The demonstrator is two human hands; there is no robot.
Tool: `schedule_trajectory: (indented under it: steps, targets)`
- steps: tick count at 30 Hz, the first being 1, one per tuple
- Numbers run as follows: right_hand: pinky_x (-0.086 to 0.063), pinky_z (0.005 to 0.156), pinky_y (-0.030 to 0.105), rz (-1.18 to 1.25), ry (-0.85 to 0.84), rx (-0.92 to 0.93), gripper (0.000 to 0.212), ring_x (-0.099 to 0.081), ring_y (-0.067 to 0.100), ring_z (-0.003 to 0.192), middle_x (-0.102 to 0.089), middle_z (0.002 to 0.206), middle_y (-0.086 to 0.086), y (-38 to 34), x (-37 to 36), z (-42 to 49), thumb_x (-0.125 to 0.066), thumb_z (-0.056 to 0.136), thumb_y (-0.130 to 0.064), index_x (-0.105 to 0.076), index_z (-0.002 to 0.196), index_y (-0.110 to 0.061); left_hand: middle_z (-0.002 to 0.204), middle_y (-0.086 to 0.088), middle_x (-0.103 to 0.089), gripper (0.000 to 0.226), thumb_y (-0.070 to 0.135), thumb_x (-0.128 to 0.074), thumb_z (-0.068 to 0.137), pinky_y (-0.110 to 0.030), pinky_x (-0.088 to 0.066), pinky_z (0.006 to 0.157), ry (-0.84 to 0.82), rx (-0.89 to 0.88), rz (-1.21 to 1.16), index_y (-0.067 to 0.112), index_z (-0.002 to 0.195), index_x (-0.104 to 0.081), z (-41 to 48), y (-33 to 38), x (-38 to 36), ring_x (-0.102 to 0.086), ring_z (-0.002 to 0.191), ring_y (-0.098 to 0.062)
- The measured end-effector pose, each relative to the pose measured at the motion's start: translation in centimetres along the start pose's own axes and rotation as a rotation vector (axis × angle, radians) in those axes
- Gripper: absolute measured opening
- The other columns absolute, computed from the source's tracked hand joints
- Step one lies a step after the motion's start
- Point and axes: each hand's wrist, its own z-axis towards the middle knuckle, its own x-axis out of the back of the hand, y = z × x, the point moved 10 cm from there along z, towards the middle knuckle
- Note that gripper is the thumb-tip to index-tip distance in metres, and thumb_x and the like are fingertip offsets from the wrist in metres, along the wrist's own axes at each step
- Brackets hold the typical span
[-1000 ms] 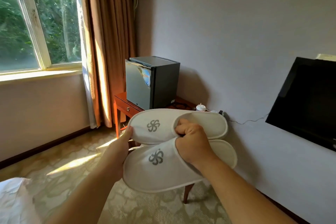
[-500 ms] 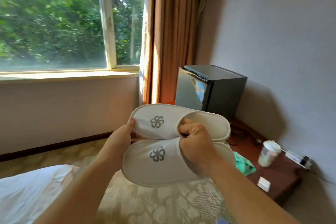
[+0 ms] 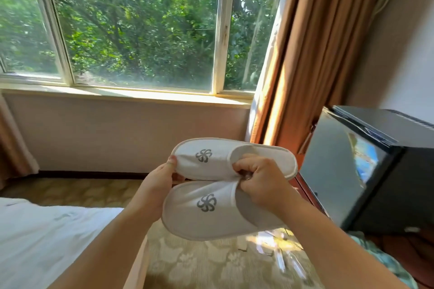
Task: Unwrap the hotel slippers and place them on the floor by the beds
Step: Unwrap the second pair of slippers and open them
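Risk number one is a drop. I hold both slippers in the air over the patterned beige carpet floor (image 3: 206, 265), between the white-sheeted bed (image 3: 47, 237) on my left and the black boxy mini fridge (image 3: 366, 171) on my right. The upper white terry-cloth slipper with a grey pinwheel logo (image 3: 211, 159) touches the lower white terry-cloth slipper with the same logo (image 3: 204, 213), toes pointing left.

My left hand (image 3: 159, 187) grips the toe ends, thumb on the upper slipper's rim, fingers hidden underneath. My right hand (image 3: 263, 183) is curled and pinches the cloth where the two foot openings meet. I cannot tell if a tie joins them there.

- If the right pinch lets go, the lower slipper probably slides off and lands sole-up or against the bed edge.
- If the two are joined, a hard pull apart could tear the thin cloth.
- What looks like clear crinkled plastic wrapping (image 3: 281, 258) lies on the floor right below, so slippers set there would sit on litter.
- The fridge is near my right arm, and a wide swing could knock it.

No wrap shows on the slippers, so I judge the unwrapping done and the placing not yet done.
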Motion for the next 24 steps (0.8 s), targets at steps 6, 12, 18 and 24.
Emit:
schedule_trajectory:
  steps: [6, 12, 18, 24]
  targets:
    - [-0.05, 0.074, 0.019, -0.079, 0.044, 0.011, 0.029, -0.064, 0.013, 0.08, -0.07, 0.085, -0.002, 4.4, -1.8, 10.3, -0.064, 0.07, 0.012, -0.08, 0.084, -0.008, 0.1, -0.015, -0.078, 0.047, 0.063, -0.049, 0.093, -0.052, -0.062, 0.075, -0.068, -0.009, 0.019, 0.027, 0.086, -0.079, 11.3, 3.1, -1.5, -0.076, 0.088, -0.034]
    - [-0.049, 0.072, 0.035, -0.2, 0.137, 0.106, 0.024, -0.059, 0.009, 0.067, -0.068, 0.068, -0.015, 7.1, -2.8, 18.9, -0.065, 0.063, -0.001, -0.081, 0.074, -0.015, 0.099, -0.013, -0.078, 0.043, 0.062, -0.049, 0.094, -0.058, -0.06, 0.08, -0.066, -0.027, -0.025, 0.028, 0.098, -0.076, 20.5, 6.3, -2.3, -0.075, 0.09, -0.036]
    - [-0.048, 0.068, 0.017, -0.082, 0.108, 0.075, 0.026, -0.063, 0.003, 0.071, -0.065, 0.072, -0.02, 13.6, -6.8, 27.2, -0.063, 0.066, -0.006, -0.078, 0.082, -0.02, 0.104, -0.015, -0.077, 0.042, 0.065, -0.054, 0.088, -0.061, -0.057, 0.085, -0.019, -0.015, -0.024, 0.03, 0.096, -0.076, 29.5, 7.2, -1.2, -0.074, 0.095, -0.038]
    - [-0.048, 0.074, 0.005, 0.1, 0.062, 0.039, 0.029, -0.065, -0.01, 0.081, -0.07, 0.077, -0.017, 21.2, -12.8, 37.0, -0.074, 0.065, 0.01, -0.081, 0.084, -0.012, 0.091, -0.012, -0.076, 0.042, 0.05, -0.056, 0.096, -0.046, -0.06, 0.072, 0.142, 0.004, -0.025, 0.016, 0.086, -0.078, 38.9, 7.8, 2.1, -0.075, 0.083, -0.033]
